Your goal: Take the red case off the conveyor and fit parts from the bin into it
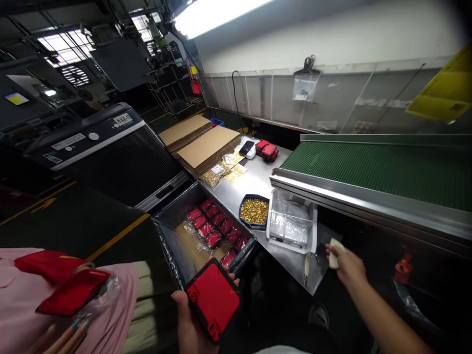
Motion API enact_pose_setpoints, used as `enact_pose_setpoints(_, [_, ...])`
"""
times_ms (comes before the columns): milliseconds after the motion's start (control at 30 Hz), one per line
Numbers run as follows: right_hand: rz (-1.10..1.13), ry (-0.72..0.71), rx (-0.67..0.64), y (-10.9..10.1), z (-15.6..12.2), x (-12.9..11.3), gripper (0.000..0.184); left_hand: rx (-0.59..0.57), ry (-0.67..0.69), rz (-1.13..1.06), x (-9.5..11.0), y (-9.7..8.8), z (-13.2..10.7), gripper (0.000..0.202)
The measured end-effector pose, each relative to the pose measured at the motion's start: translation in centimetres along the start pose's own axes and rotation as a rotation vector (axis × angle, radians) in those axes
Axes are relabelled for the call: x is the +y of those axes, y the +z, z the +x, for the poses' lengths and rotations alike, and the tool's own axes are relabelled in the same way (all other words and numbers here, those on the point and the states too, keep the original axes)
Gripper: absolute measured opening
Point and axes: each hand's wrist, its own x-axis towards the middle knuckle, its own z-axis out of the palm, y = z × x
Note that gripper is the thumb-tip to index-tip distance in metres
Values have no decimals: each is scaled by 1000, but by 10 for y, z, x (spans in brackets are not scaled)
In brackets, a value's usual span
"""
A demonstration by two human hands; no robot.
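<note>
My left hand [190,322] grips a flat red case with a black rim [214,298], held low in front of me. Just beyond it stands a plastic-lined box [173,216] with rows of bagged red cases [217,228] inside. My right hand [344,263] reaches out to the right near the steel table's front edge, closed on a small pale object [335,253]. Near that hand sit a clear tray of plastic bags [293,223] and a blue dish of small gold parts [254,210].
At lower left a co-worker in pink holds a bagged red case [73,292]. A green conveyor [376,167] runs along the right. Cardboard sheets [202,142], a phone [246,147], more red cases [267,150] and yellow label sheets [236,172] lie farther back on the steel table [258,179].
</note>
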Motion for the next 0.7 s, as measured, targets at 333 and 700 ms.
enact_pose_setpoints(333, [394,-191,-456,-25,-215,-122,60,-196,-204,-44,1,29,24,71])
enact_pose_setpoints(700, [338,-579,-581,31,-280,-163,40,-192,-440,-230,5,41,23,74])
